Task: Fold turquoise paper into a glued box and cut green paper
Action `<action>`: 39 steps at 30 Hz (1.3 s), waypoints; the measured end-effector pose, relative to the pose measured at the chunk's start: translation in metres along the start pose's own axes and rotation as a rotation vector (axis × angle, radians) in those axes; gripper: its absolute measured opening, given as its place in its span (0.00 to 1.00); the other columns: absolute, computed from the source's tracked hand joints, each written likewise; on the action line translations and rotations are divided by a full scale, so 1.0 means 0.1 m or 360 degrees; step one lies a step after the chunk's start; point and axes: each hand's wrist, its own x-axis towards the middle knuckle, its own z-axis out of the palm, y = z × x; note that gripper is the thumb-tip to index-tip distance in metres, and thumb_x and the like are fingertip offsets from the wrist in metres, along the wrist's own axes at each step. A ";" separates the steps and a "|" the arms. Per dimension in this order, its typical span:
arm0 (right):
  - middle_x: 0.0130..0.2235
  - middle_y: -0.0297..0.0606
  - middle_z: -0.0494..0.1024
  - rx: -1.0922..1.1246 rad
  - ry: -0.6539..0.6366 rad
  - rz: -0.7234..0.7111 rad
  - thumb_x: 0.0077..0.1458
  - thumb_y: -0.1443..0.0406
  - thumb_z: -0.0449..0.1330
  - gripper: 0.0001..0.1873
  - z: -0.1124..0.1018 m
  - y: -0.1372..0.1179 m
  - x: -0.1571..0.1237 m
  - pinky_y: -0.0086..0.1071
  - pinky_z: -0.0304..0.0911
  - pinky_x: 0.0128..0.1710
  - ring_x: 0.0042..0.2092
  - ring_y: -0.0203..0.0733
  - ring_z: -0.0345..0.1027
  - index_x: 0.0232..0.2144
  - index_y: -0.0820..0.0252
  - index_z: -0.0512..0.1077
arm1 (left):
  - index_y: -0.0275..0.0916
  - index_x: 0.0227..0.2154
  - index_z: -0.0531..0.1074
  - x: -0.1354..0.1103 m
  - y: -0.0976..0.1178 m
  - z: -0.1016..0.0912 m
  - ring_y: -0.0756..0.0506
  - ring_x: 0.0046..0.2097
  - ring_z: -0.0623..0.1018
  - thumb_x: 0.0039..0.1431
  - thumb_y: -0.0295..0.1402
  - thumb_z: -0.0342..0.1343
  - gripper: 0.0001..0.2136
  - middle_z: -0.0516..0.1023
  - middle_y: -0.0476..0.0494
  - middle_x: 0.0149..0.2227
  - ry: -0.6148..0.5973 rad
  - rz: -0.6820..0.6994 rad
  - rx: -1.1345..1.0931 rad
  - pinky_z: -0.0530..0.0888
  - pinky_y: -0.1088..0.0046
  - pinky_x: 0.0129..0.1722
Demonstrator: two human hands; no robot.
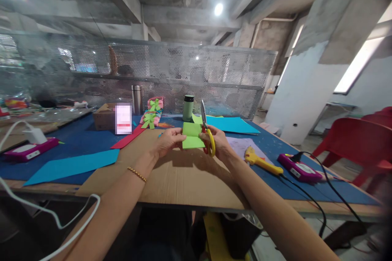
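A creased piece of light green paper point(192, 140) is held up above a sheet of brown cardboard point(183, 179). My left hand point(168, 140) pinches its left edge between thumb and fingers. At the right edge, my right hand point(217, 138) grips the paper and also carries a pair of scissors point(210, 140) with yellow and red handles. The scissor blades point upward, away from the paper. Part of the right hand's fingers is hidden behind the handles.
Blue paper sheets point(235, 124) lie behind at right, near a green bottle point(188, 108). A yellow glue gun point(263, 163) and a purple power strip point(300, 168) with black cables sit at right. Left are a cardboard box point(104, 117), a steel flask point(136, 100) and a blue strip point(73, 166).
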 end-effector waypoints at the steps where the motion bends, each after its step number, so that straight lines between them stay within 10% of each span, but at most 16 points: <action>1: 0.21 0.23 0.69 -0.0002 0.0003 0.0018 0.32 0.61 0.73 0.30 0.00 -0.01 -0.01 0.27 0.58 0.13 0.16 0.30 0.59 0.41 0.59 0.71 | 0.32 0.40 0.74 0.00 -0.01 0.00 0.50 0.28 0.76 0.45 0.38 0.69 0.20 0.78 0.44 0.30 0.0003 0.0001 0.0011 0.71 0.74 0.28; 12: 0.21 0.23 0.70 0.0031 -0.0014 0.0022 0.30 0.61 0.74 0.32 0.04 -0.04 -0.03 0.27 0.56 0.11 0.14 0.30 0.58 0.42 0.60 0.71 | 0.34 0.29 0.72 0.05 -0.11 -0.04 0.48 0.23 0.78 0.51 0.46 0.66 0.18 0.77 0.44 0.24 0.0084 -0.0047 0.0213 0.70 0.75 0.23; 20: 0.22 0.24 0.70 0.0084 -0.0056 -0.0034 0.35 0.59 0.75 0.31 0.03 -0.01 0.00 0.25 0.56 0.11 0.15 0.29 0.58 0.43 0.59 0.71 | 0.36 0.19 0.67 0.14 -0.13 -0.12 0.52 0.16 0.70 0.47 0.44 0.69 0.20 0.71 0.49 0.16 0.0496 0.0182 0.0213 0.64 0.79 0.16; 29: 0.27 0.33 0.75 0.0201 -0.0648 0.0097 0.56 0.49 0.62 0.23 0.02 -0.06 -0.11 0.28 0.65 0.22 0.23 0.35 0.68 0.44 0.59 0.70 | 0.38 0.17 0.66 0.25 -0.04 -0.45 0.49 0.15 0.71 0.52 0.38 0.64 0.16 0.67 0.53 0.14 0.1346 0.0422 0.0020 0.63 0.78 0.15; 39: 0.23 0.35 0.76 0.0009 -0.1027 0.0186 0.63 0.48 0.53 0.22 0.15 -0.06 -0.30 0.31 0.64 0.21 0.20 0.39 0.69 0.39 0.61 0.70 | 0.38 0.15 0.66 0.23 0.02 -0.44 0.49 0.14 0.70 0.52 0.33 0.60 0.14 0.68 0.52 0.14 0.1549 0.0500 0.0021 0.64 0.76 0.14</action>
